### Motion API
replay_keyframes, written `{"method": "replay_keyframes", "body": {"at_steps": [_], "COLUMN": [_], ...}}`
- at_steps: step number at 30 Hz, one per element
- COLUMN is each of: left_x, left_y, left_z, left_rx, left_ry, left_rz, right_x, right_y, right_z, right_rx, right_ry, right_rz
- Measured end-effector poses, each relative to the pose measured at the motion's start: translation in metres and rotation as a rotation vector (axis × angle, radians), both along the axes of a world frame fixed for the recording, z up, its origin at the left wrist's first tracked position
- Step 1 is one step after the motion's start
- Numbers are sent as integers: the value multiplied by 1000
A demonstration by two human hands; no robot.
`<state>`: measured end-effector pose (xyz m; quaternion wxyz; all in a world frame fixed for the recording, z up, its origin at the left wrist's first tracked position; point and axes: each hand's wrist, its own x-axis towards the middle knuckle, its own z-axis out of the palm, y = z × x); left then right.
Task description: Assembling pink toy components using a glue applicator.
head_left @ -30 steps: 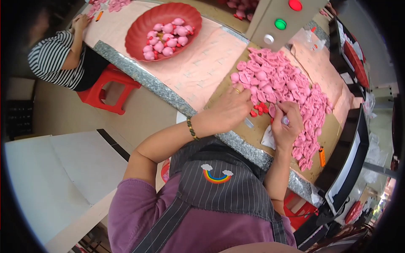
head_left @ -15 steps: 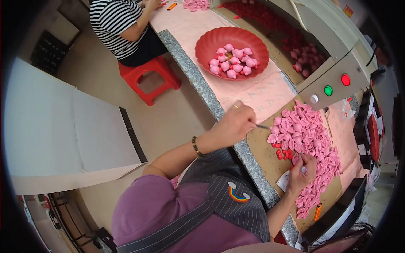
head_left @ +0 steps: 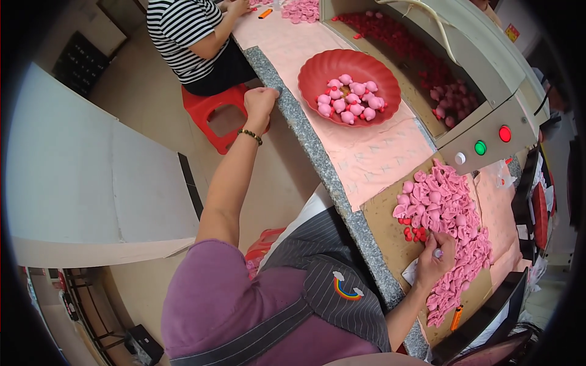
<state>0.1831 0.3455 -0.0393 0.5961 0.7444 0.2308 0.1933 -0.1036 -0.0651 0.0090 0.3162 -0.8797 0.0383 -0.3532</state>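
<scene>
My left hand (head_left: 261, 102) is raised over the floor beside the table's stone edge, closed in a fist. A small dark tip shows at its far side, likely the thin dark tool seen in it earlier. My right hand (head_left: 436, 259) is closed at the near side of a heap of pink soft pieces (head_left: 455, 207). Between its fingers shows the pale lilac end of a small tube-like thing (head_left: 438, 252); the rest is hidden. Small red pieces (head_left: 418, 234) lie by its fingertips. A red scalloped bowl (head_left: 314, 70) holds several round pink pieces with red bits (head_left: 356, 110).
A grey machine (head_left: 488, 122) with lit buttons stands behind the heap, red and pink pieces inside its opening. An orange lighter-like thing (head_left: 456, 318) lies near a dark tray edge. Far left, a person in a striped top (head_left: 183, 36) sits on a red stool (head_left: 201, 113).
My left hand has swung away from the heap, left and farther off, past the table edge. My right hand stays at the heap. The whole view has shifted slightly.
</scene>
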Motion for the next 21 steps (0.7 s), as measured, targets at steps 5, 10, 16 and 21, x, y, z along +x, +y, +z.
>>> {"method": "replay_keyframes", "body": {"at_steps": [5,10,16,21], "left_x": [13,28,48,53], "left_y": [-9,-6,-5,-7], "left_z": [30,34,9,7], "left_rx": [199,332,466,496], "left_ry": [249,319,225,273], "left_rz": [59,62,-14,26], "right_x": [2,-2,-5,1], "right_y": [-2,-4,3,3], "right_z": [1,-1,4,5], "right_rx": [-3,-16,-15,14], "right_ry": [-6,13,-3,39], "right_rz": [-8,12,-6,-40]}}
